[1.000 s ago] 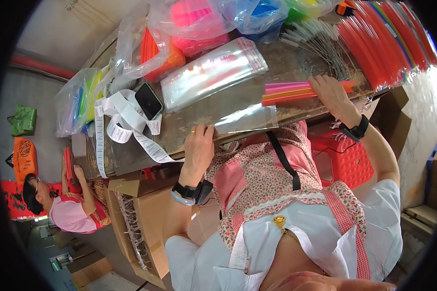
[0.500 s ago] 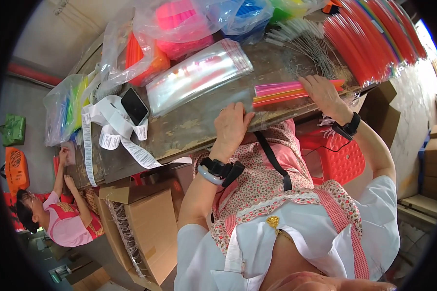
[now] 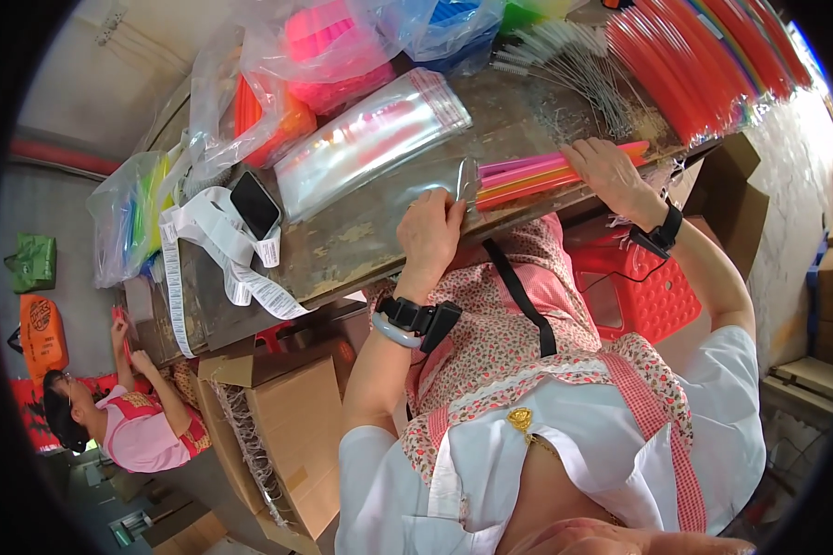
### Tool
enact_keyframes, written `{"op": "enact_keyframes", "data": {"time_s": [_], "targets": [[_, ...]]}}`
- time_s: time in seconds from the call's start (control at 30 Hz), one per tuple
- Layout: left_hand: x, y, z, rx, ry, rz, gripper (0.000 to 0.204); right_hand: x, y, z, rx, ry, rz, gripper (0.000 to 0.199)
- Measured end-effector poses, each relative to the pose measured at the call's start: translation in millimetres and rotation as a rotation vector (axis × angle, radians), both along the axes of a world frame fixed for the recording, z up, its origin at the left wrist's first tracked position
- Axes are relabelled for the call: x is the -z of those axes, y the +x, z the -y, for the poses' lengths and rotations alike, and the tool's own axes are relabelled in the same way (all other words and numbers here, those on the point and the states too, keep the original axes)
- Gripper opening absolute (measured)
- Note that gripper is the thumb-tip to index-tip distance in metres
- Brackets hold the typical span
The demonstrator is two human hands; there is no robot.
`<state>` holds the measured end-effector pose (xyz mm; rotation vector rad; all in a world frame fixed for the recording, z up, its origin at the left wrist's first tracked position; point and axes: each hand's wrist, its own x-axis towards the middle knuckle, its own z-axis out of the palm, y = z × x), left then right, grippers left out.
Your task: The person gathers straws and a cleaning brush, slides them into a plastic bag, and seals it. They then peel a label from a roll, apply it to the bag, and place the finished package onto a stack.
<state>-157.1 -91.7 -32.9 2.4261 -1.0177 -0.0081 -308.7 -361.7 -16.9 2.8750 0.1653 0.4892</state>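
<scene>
My right hand [image 3: 609, 174] is wrapped over a bundle of plastic straws [image 3: 518, 181] in pink, orange and red, lying along the table's near edge. The left ends of the straws point toward my left hand [image 3: 430, 229]. Its fingers and thumb are closed on the edge of a clear plastic bag [image 3: 466, 176], whose raised mouth shows beside the straw ends. Most of that bag is hard to make out against the wood. A stack of clear flat bags [image 3: 370, 139] lies just beyond my left hand.
Wire-handled straw brushes [image 3: 592, 79] and long bundles of red straws [image 3: 685, 69] lie at the far right. Bagged coloured straws [image 3: 333, 46] stand at the back. A phone [image 3: 255, 203] rests by white label strips [image 3: 208, 227]. Below are a carton [image 3: 296, 435] and red stool [image 3: 652, 291]; a co-worker [image 3: 143, 425] sits left.
My left hand has shifted slightly left, and the clear bag's mouth now shows raised by the straw ends. The right hand keeps its grip on the straws. The co-worker's hands have moved a little.
</scene>
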Motion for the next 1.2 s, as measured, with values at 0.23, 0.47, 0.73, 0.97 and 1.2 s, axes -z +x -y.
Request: {"op": "enact_keyframes", "data": {"time_s": [0.23,0.47,0.73,0.97,1.2], "targets": [[-4.4,-2.6,-0.6,-0.034,-0.019,-0.115,0.027,-7.1,2.5,2.1,0.030,-0.016,0.041,0.041],[-3.1,-6.6,5.7,-0.030,0.033,0.035,0.021,-17.3,5.6,-3.1,0.052,0.075,-0.064,0.051],[4.3,0.6,0.7,-0.084,-0.083,-0.114,0.024,-4.8,5.0,-0.8,0.072,0.030,-0.071,0.046],[-5.0,-0.7,1.0,-0.037,-0.036,-0.114,0.020,-25.2,12.6,-5.0,0.038,0.063,0.175,0.039],[-4.2,0.3,4.9,-0.033,-0.024,-0.090,0.023,-12.7,16.4,-10.1,0.052,0.071,-0.064,0.045]]}}
